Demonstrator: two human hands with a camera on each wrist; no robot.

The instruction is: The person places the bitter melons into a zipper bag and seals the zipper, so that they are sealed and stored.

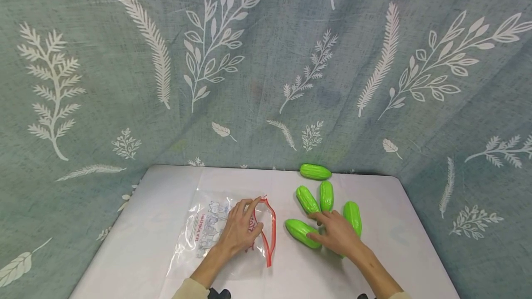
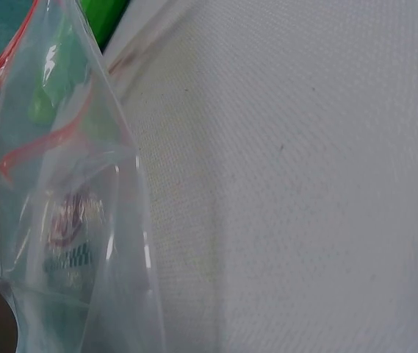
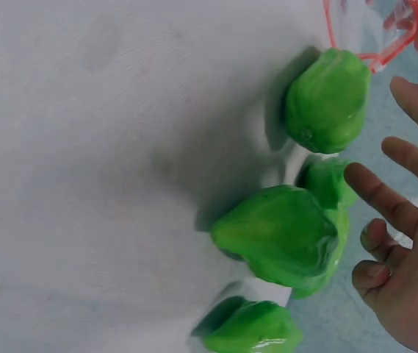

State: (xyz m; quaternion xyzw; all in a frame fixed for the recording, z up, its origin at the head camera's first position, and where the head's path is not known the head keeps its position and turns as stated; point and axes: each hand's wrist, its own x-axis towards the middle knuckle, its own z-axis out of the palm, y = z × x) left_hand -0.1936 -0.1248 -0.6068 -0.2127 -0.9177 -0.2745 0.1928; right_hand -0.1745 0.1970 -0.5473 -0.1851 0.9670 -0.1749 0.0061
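Note:
A clear zip bag (image 1: 193, 232) with a red-edged mouth and printed figures lies on the left half of the table. My left hand (image 1: 238, 229) is over it, holding the film near the red zip (image 1: 273, 230), and the mouth gapes toward the right. My right hand (image 1: 337, 233) is among several bright green ridged vegetables, shaped like short cucumbers. Its fingers are spread above the nearest cucumber-like vegetable (image 1: 301, 233). In the right wrist view, a gap shows between those fingers and a green vegetable (image 3: 328, 103). Part of another one is hidden beneath my right hand.
Further green vegetables lie behind and right of my right hand, one upright-lying (image 1: 326, 195), one at the right (image 1: 352, 216), one at the back edge (image 1: 316, 171). A white table (image 1: 137, 243) carries everything. A leaf-patterned grey-green cloth (image 1: 266, 82) hangs around its back and sides.

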